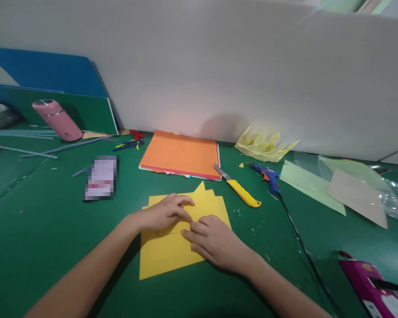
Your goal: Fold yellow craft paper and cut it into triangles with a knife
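Note:
Overlapping sheets of yellow paper (pixel 166 260) lie on the green table in front of me, with a pointed yellow tip sticking out at the far edge. My left hand (pixel 167 212) rests over the left part of the paper, its fingers bent and apart, thumb and index finger not meeting. Over the right part, my right hand (pixel 215 240) lies low with fingers stretched across the sheet, close to the left thumb. Whether a fold or small piece sits under the fingertips is hidden.
Beyond the paper are an orange paper stack (pixel 182 152), a yellow utility knife (pixel 243 192) with its blade out, and a blue glue gun (pixel 267 174) with a trailing cord. A phone (pixel 101 179) and pink bottle (pixel 58 119) are left; a purple power strip (pixel 373 287) is near right.

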{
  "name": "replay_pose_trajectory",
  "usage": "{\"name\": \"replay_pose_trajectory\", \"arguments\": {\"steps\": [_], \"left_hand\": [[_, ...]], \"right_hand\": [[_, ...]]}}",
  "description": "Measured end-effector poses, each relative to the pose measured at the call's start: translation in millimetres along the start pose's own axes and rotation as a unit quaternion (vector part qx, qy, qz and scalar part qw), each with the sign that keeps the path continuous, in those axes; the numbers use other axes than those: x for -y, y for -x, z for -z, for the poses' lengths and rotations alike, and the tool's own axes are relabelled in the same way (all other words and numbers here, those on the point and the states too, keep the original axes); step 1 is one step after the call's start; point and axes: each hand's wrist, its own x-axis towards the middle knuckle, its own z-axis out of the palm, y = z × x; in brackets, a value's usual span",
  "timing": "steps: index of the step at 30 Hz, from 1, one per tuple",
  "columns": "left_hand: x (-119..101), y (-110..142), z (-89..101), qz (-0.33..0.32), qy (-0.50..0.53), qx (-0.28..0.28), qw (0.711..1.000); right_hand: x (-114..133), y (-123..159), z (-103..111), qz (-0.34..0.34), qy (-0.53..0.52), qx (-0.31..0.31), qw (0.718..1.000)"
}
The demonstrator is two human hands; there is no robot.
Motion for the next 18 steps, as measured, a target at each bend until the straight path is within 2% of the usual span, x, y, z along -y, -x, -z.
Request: {"name": "replay_pose_trajectory", "arguments": {"steps": [5, 10, 15, 18], "left_hand": [[2, 0, -2.2, 0.003, 0.001, -0.002, 1.0], [2, 0, -3.4, 0.012, 0.016, -0.007, 1.0], [-2, 2, -3.2, 0.001, 0.018, -0.024, 1.0], [-6, 4, -2.2, 0.007, 0.02, -0.027, 0.999]], "right_hand": [[15, -25, -3, 0.009, 0.016, 0.02, 1.0], [23, -37, -5, -0.009, 0.008, 0.003, 1.0], [14, -11, -3, -0.077, -0.029, -0.017, 0.996], [4, 15, 0, -0.136, -0.019, -0.107, 0.985]]}}
